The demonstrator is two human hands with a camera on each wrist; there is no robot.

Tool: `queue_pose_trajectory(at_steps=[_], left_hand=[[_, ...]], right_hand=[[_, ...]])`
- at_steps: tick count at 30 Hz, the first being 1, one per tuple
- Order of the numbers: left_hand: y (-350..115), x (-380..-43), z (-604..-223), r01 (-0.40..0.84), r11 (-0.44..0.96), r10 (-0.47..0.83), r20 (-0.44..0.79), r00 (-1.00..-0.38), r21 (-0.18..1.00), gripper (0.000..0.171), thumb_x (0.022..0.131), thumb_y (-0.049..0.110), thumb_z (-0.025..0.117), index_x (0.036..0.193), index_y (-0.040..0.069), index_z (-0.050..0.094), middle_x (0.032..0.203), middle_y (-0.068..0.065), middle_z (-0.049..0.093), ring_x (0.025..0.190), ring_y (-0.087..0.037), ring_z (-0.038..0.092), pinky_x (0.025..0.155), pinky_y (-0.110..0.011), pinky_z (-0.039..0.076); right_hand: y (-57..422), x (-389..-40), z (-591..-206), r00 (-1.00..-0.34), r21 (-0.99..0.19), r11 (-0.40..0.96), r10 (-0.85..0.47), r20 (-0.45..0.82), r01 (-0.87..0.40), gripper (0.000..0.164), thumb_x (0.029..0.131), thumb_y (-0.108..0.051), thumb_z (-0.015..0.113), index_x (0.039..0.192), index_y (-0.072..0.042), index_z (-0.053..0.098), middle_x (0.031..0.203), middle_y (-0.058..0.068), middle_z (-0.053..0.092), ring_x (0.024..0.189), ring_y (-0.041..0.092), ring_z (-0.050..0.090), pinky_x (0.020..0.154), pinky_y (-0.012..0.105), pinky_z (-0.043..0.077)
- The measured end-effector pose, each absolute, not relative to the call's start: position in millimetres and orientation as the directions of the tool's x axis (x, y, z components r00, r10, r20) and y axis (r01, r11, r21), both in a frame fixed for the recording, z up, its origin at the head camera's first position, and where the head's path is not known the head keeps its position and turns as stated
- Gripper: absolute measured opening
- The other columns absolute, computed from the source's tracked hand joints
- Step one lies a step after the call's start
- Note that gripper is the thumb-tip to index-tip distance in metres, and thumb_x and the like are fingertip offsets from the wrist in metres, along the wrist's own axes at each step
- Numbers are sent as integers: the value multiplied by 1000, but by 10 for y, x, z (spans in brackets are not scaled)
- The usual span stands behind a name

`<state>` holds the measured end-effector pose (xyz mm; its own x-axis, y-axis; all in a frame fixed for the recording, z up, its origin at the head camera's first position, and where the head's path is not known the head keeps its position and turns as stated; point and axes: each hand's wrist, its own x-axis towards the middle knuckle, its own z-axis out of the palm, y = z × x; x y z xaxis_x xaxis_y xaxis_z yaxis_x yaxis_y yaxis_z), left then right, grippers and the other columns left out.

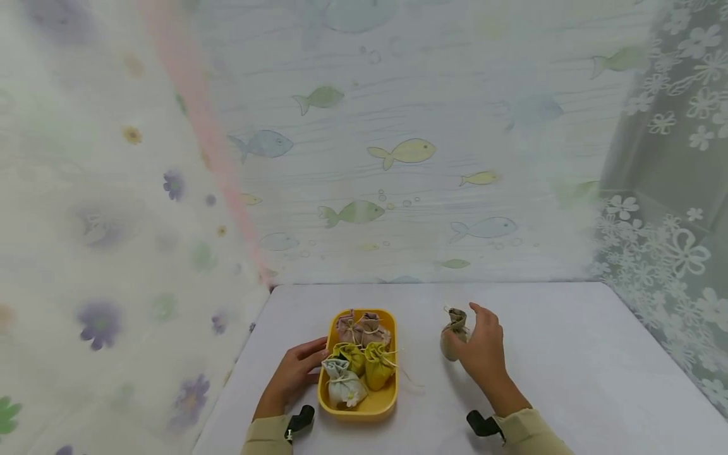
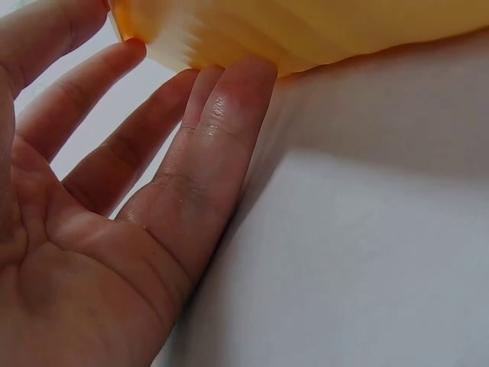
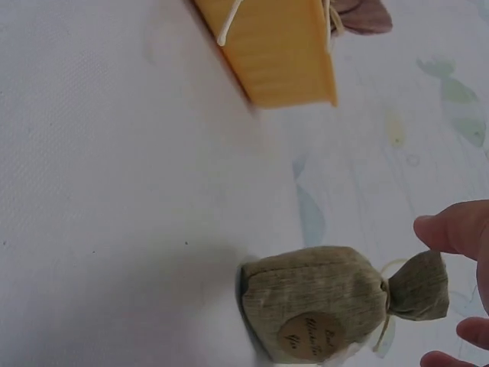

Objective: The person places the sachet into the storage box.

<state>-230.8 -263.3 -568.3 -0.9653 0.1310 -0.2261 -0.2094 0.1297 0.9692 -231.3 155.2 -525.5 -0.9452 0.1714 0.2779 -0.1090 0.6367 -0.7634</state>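
Note:
A grey-green drawstring pouch (image 1: 457, 320) stands upright on the white table, a round printed label on its front in the right wrist view. My right hand (image 1: 485, 349) is close around its tied neck, thumb and fingers spread apart, with a gap around the cloth in the right wrist view. My left hand (image 1: 297, 374) rests against the left side of a yellow tray (image 1: 359, 414), fingers fairly straight and fingertips at its wall. Inside the tray sit two mauve pouches (image 1: 372, 330), two yellow-green pouches (image 1: 378, 373) and a pale pouch (image 1: 344, 387) with a small white flower.
The white table (image 1: 546, 354) ends at a back edge against a fish-print curtain (image 1: 409, 151). Flower-print fabric (image 1: 102, 272) hangs along the left, and lace-patterned sheer (image 1: 682, 253) on the right. A thin cord trails over the tray's right rim.

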Motion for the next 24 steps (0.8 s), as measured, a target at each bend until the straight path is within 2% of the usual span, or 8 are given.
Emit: queue_pose_trajectory(at_steps=[6, 12, 18, 24], left_hand=[[-2519, -2322, -5705, -197, 119, 138, -212, -967, 973, 73, 90, 49, 77, 151, 17, 55, 152, -13, 56, 121, -23, 68, 91, -42, 63], [-2456, -2335, -5729, -198, 114, 138, -213, -967, 974, 73, 90, 49, 77, 151, 17, 55, 152, -13, 56, 123, -24, 67, 91, -41, 62], [-2448, -2333, -5748, -201, 120, 129, -216, -968, 972, 72, 90, 51, 77, 150, 17, 57, 153, -12, 55, 123, -23, 66, 91, -40, 62], [-2458, -2322, -5741, -204, 132, 112, -219, -969, 970, 74, 88, 54, 77, 149, 16, 58, 151, -12, 58, 121, -22, 67, 90, -40, 63]], right_hand=[[1591, -2356, -5314, -975, -803, 592, 138, 176, -61, 79, 93, -31, 76, 153, 4, 39, 151, 27, 46, 138, 45, 47, 109, 62, 45], [1617, -2401, -5388, -977, -790, 610, 123, 173, -63, 67, 95, -31, 75, 144, 7, 51, 141, 29, 57, 132, 48, 54, 106, 62, 48], [1625, -2420, -5411, -965, -786, 612, 150, 216, -81, 48, 95, -25, 74, 134, 0, 64, 131, 24, 68, 126, 43, 61, 97, 59, 54], [1616, -2414, -5405, -953, -782, 612, 151, 264, -120, 40, 94, -23, 76, 128, -5, 69, 124, 19, 73, 115, 37, 68, 87, 52, 58]])
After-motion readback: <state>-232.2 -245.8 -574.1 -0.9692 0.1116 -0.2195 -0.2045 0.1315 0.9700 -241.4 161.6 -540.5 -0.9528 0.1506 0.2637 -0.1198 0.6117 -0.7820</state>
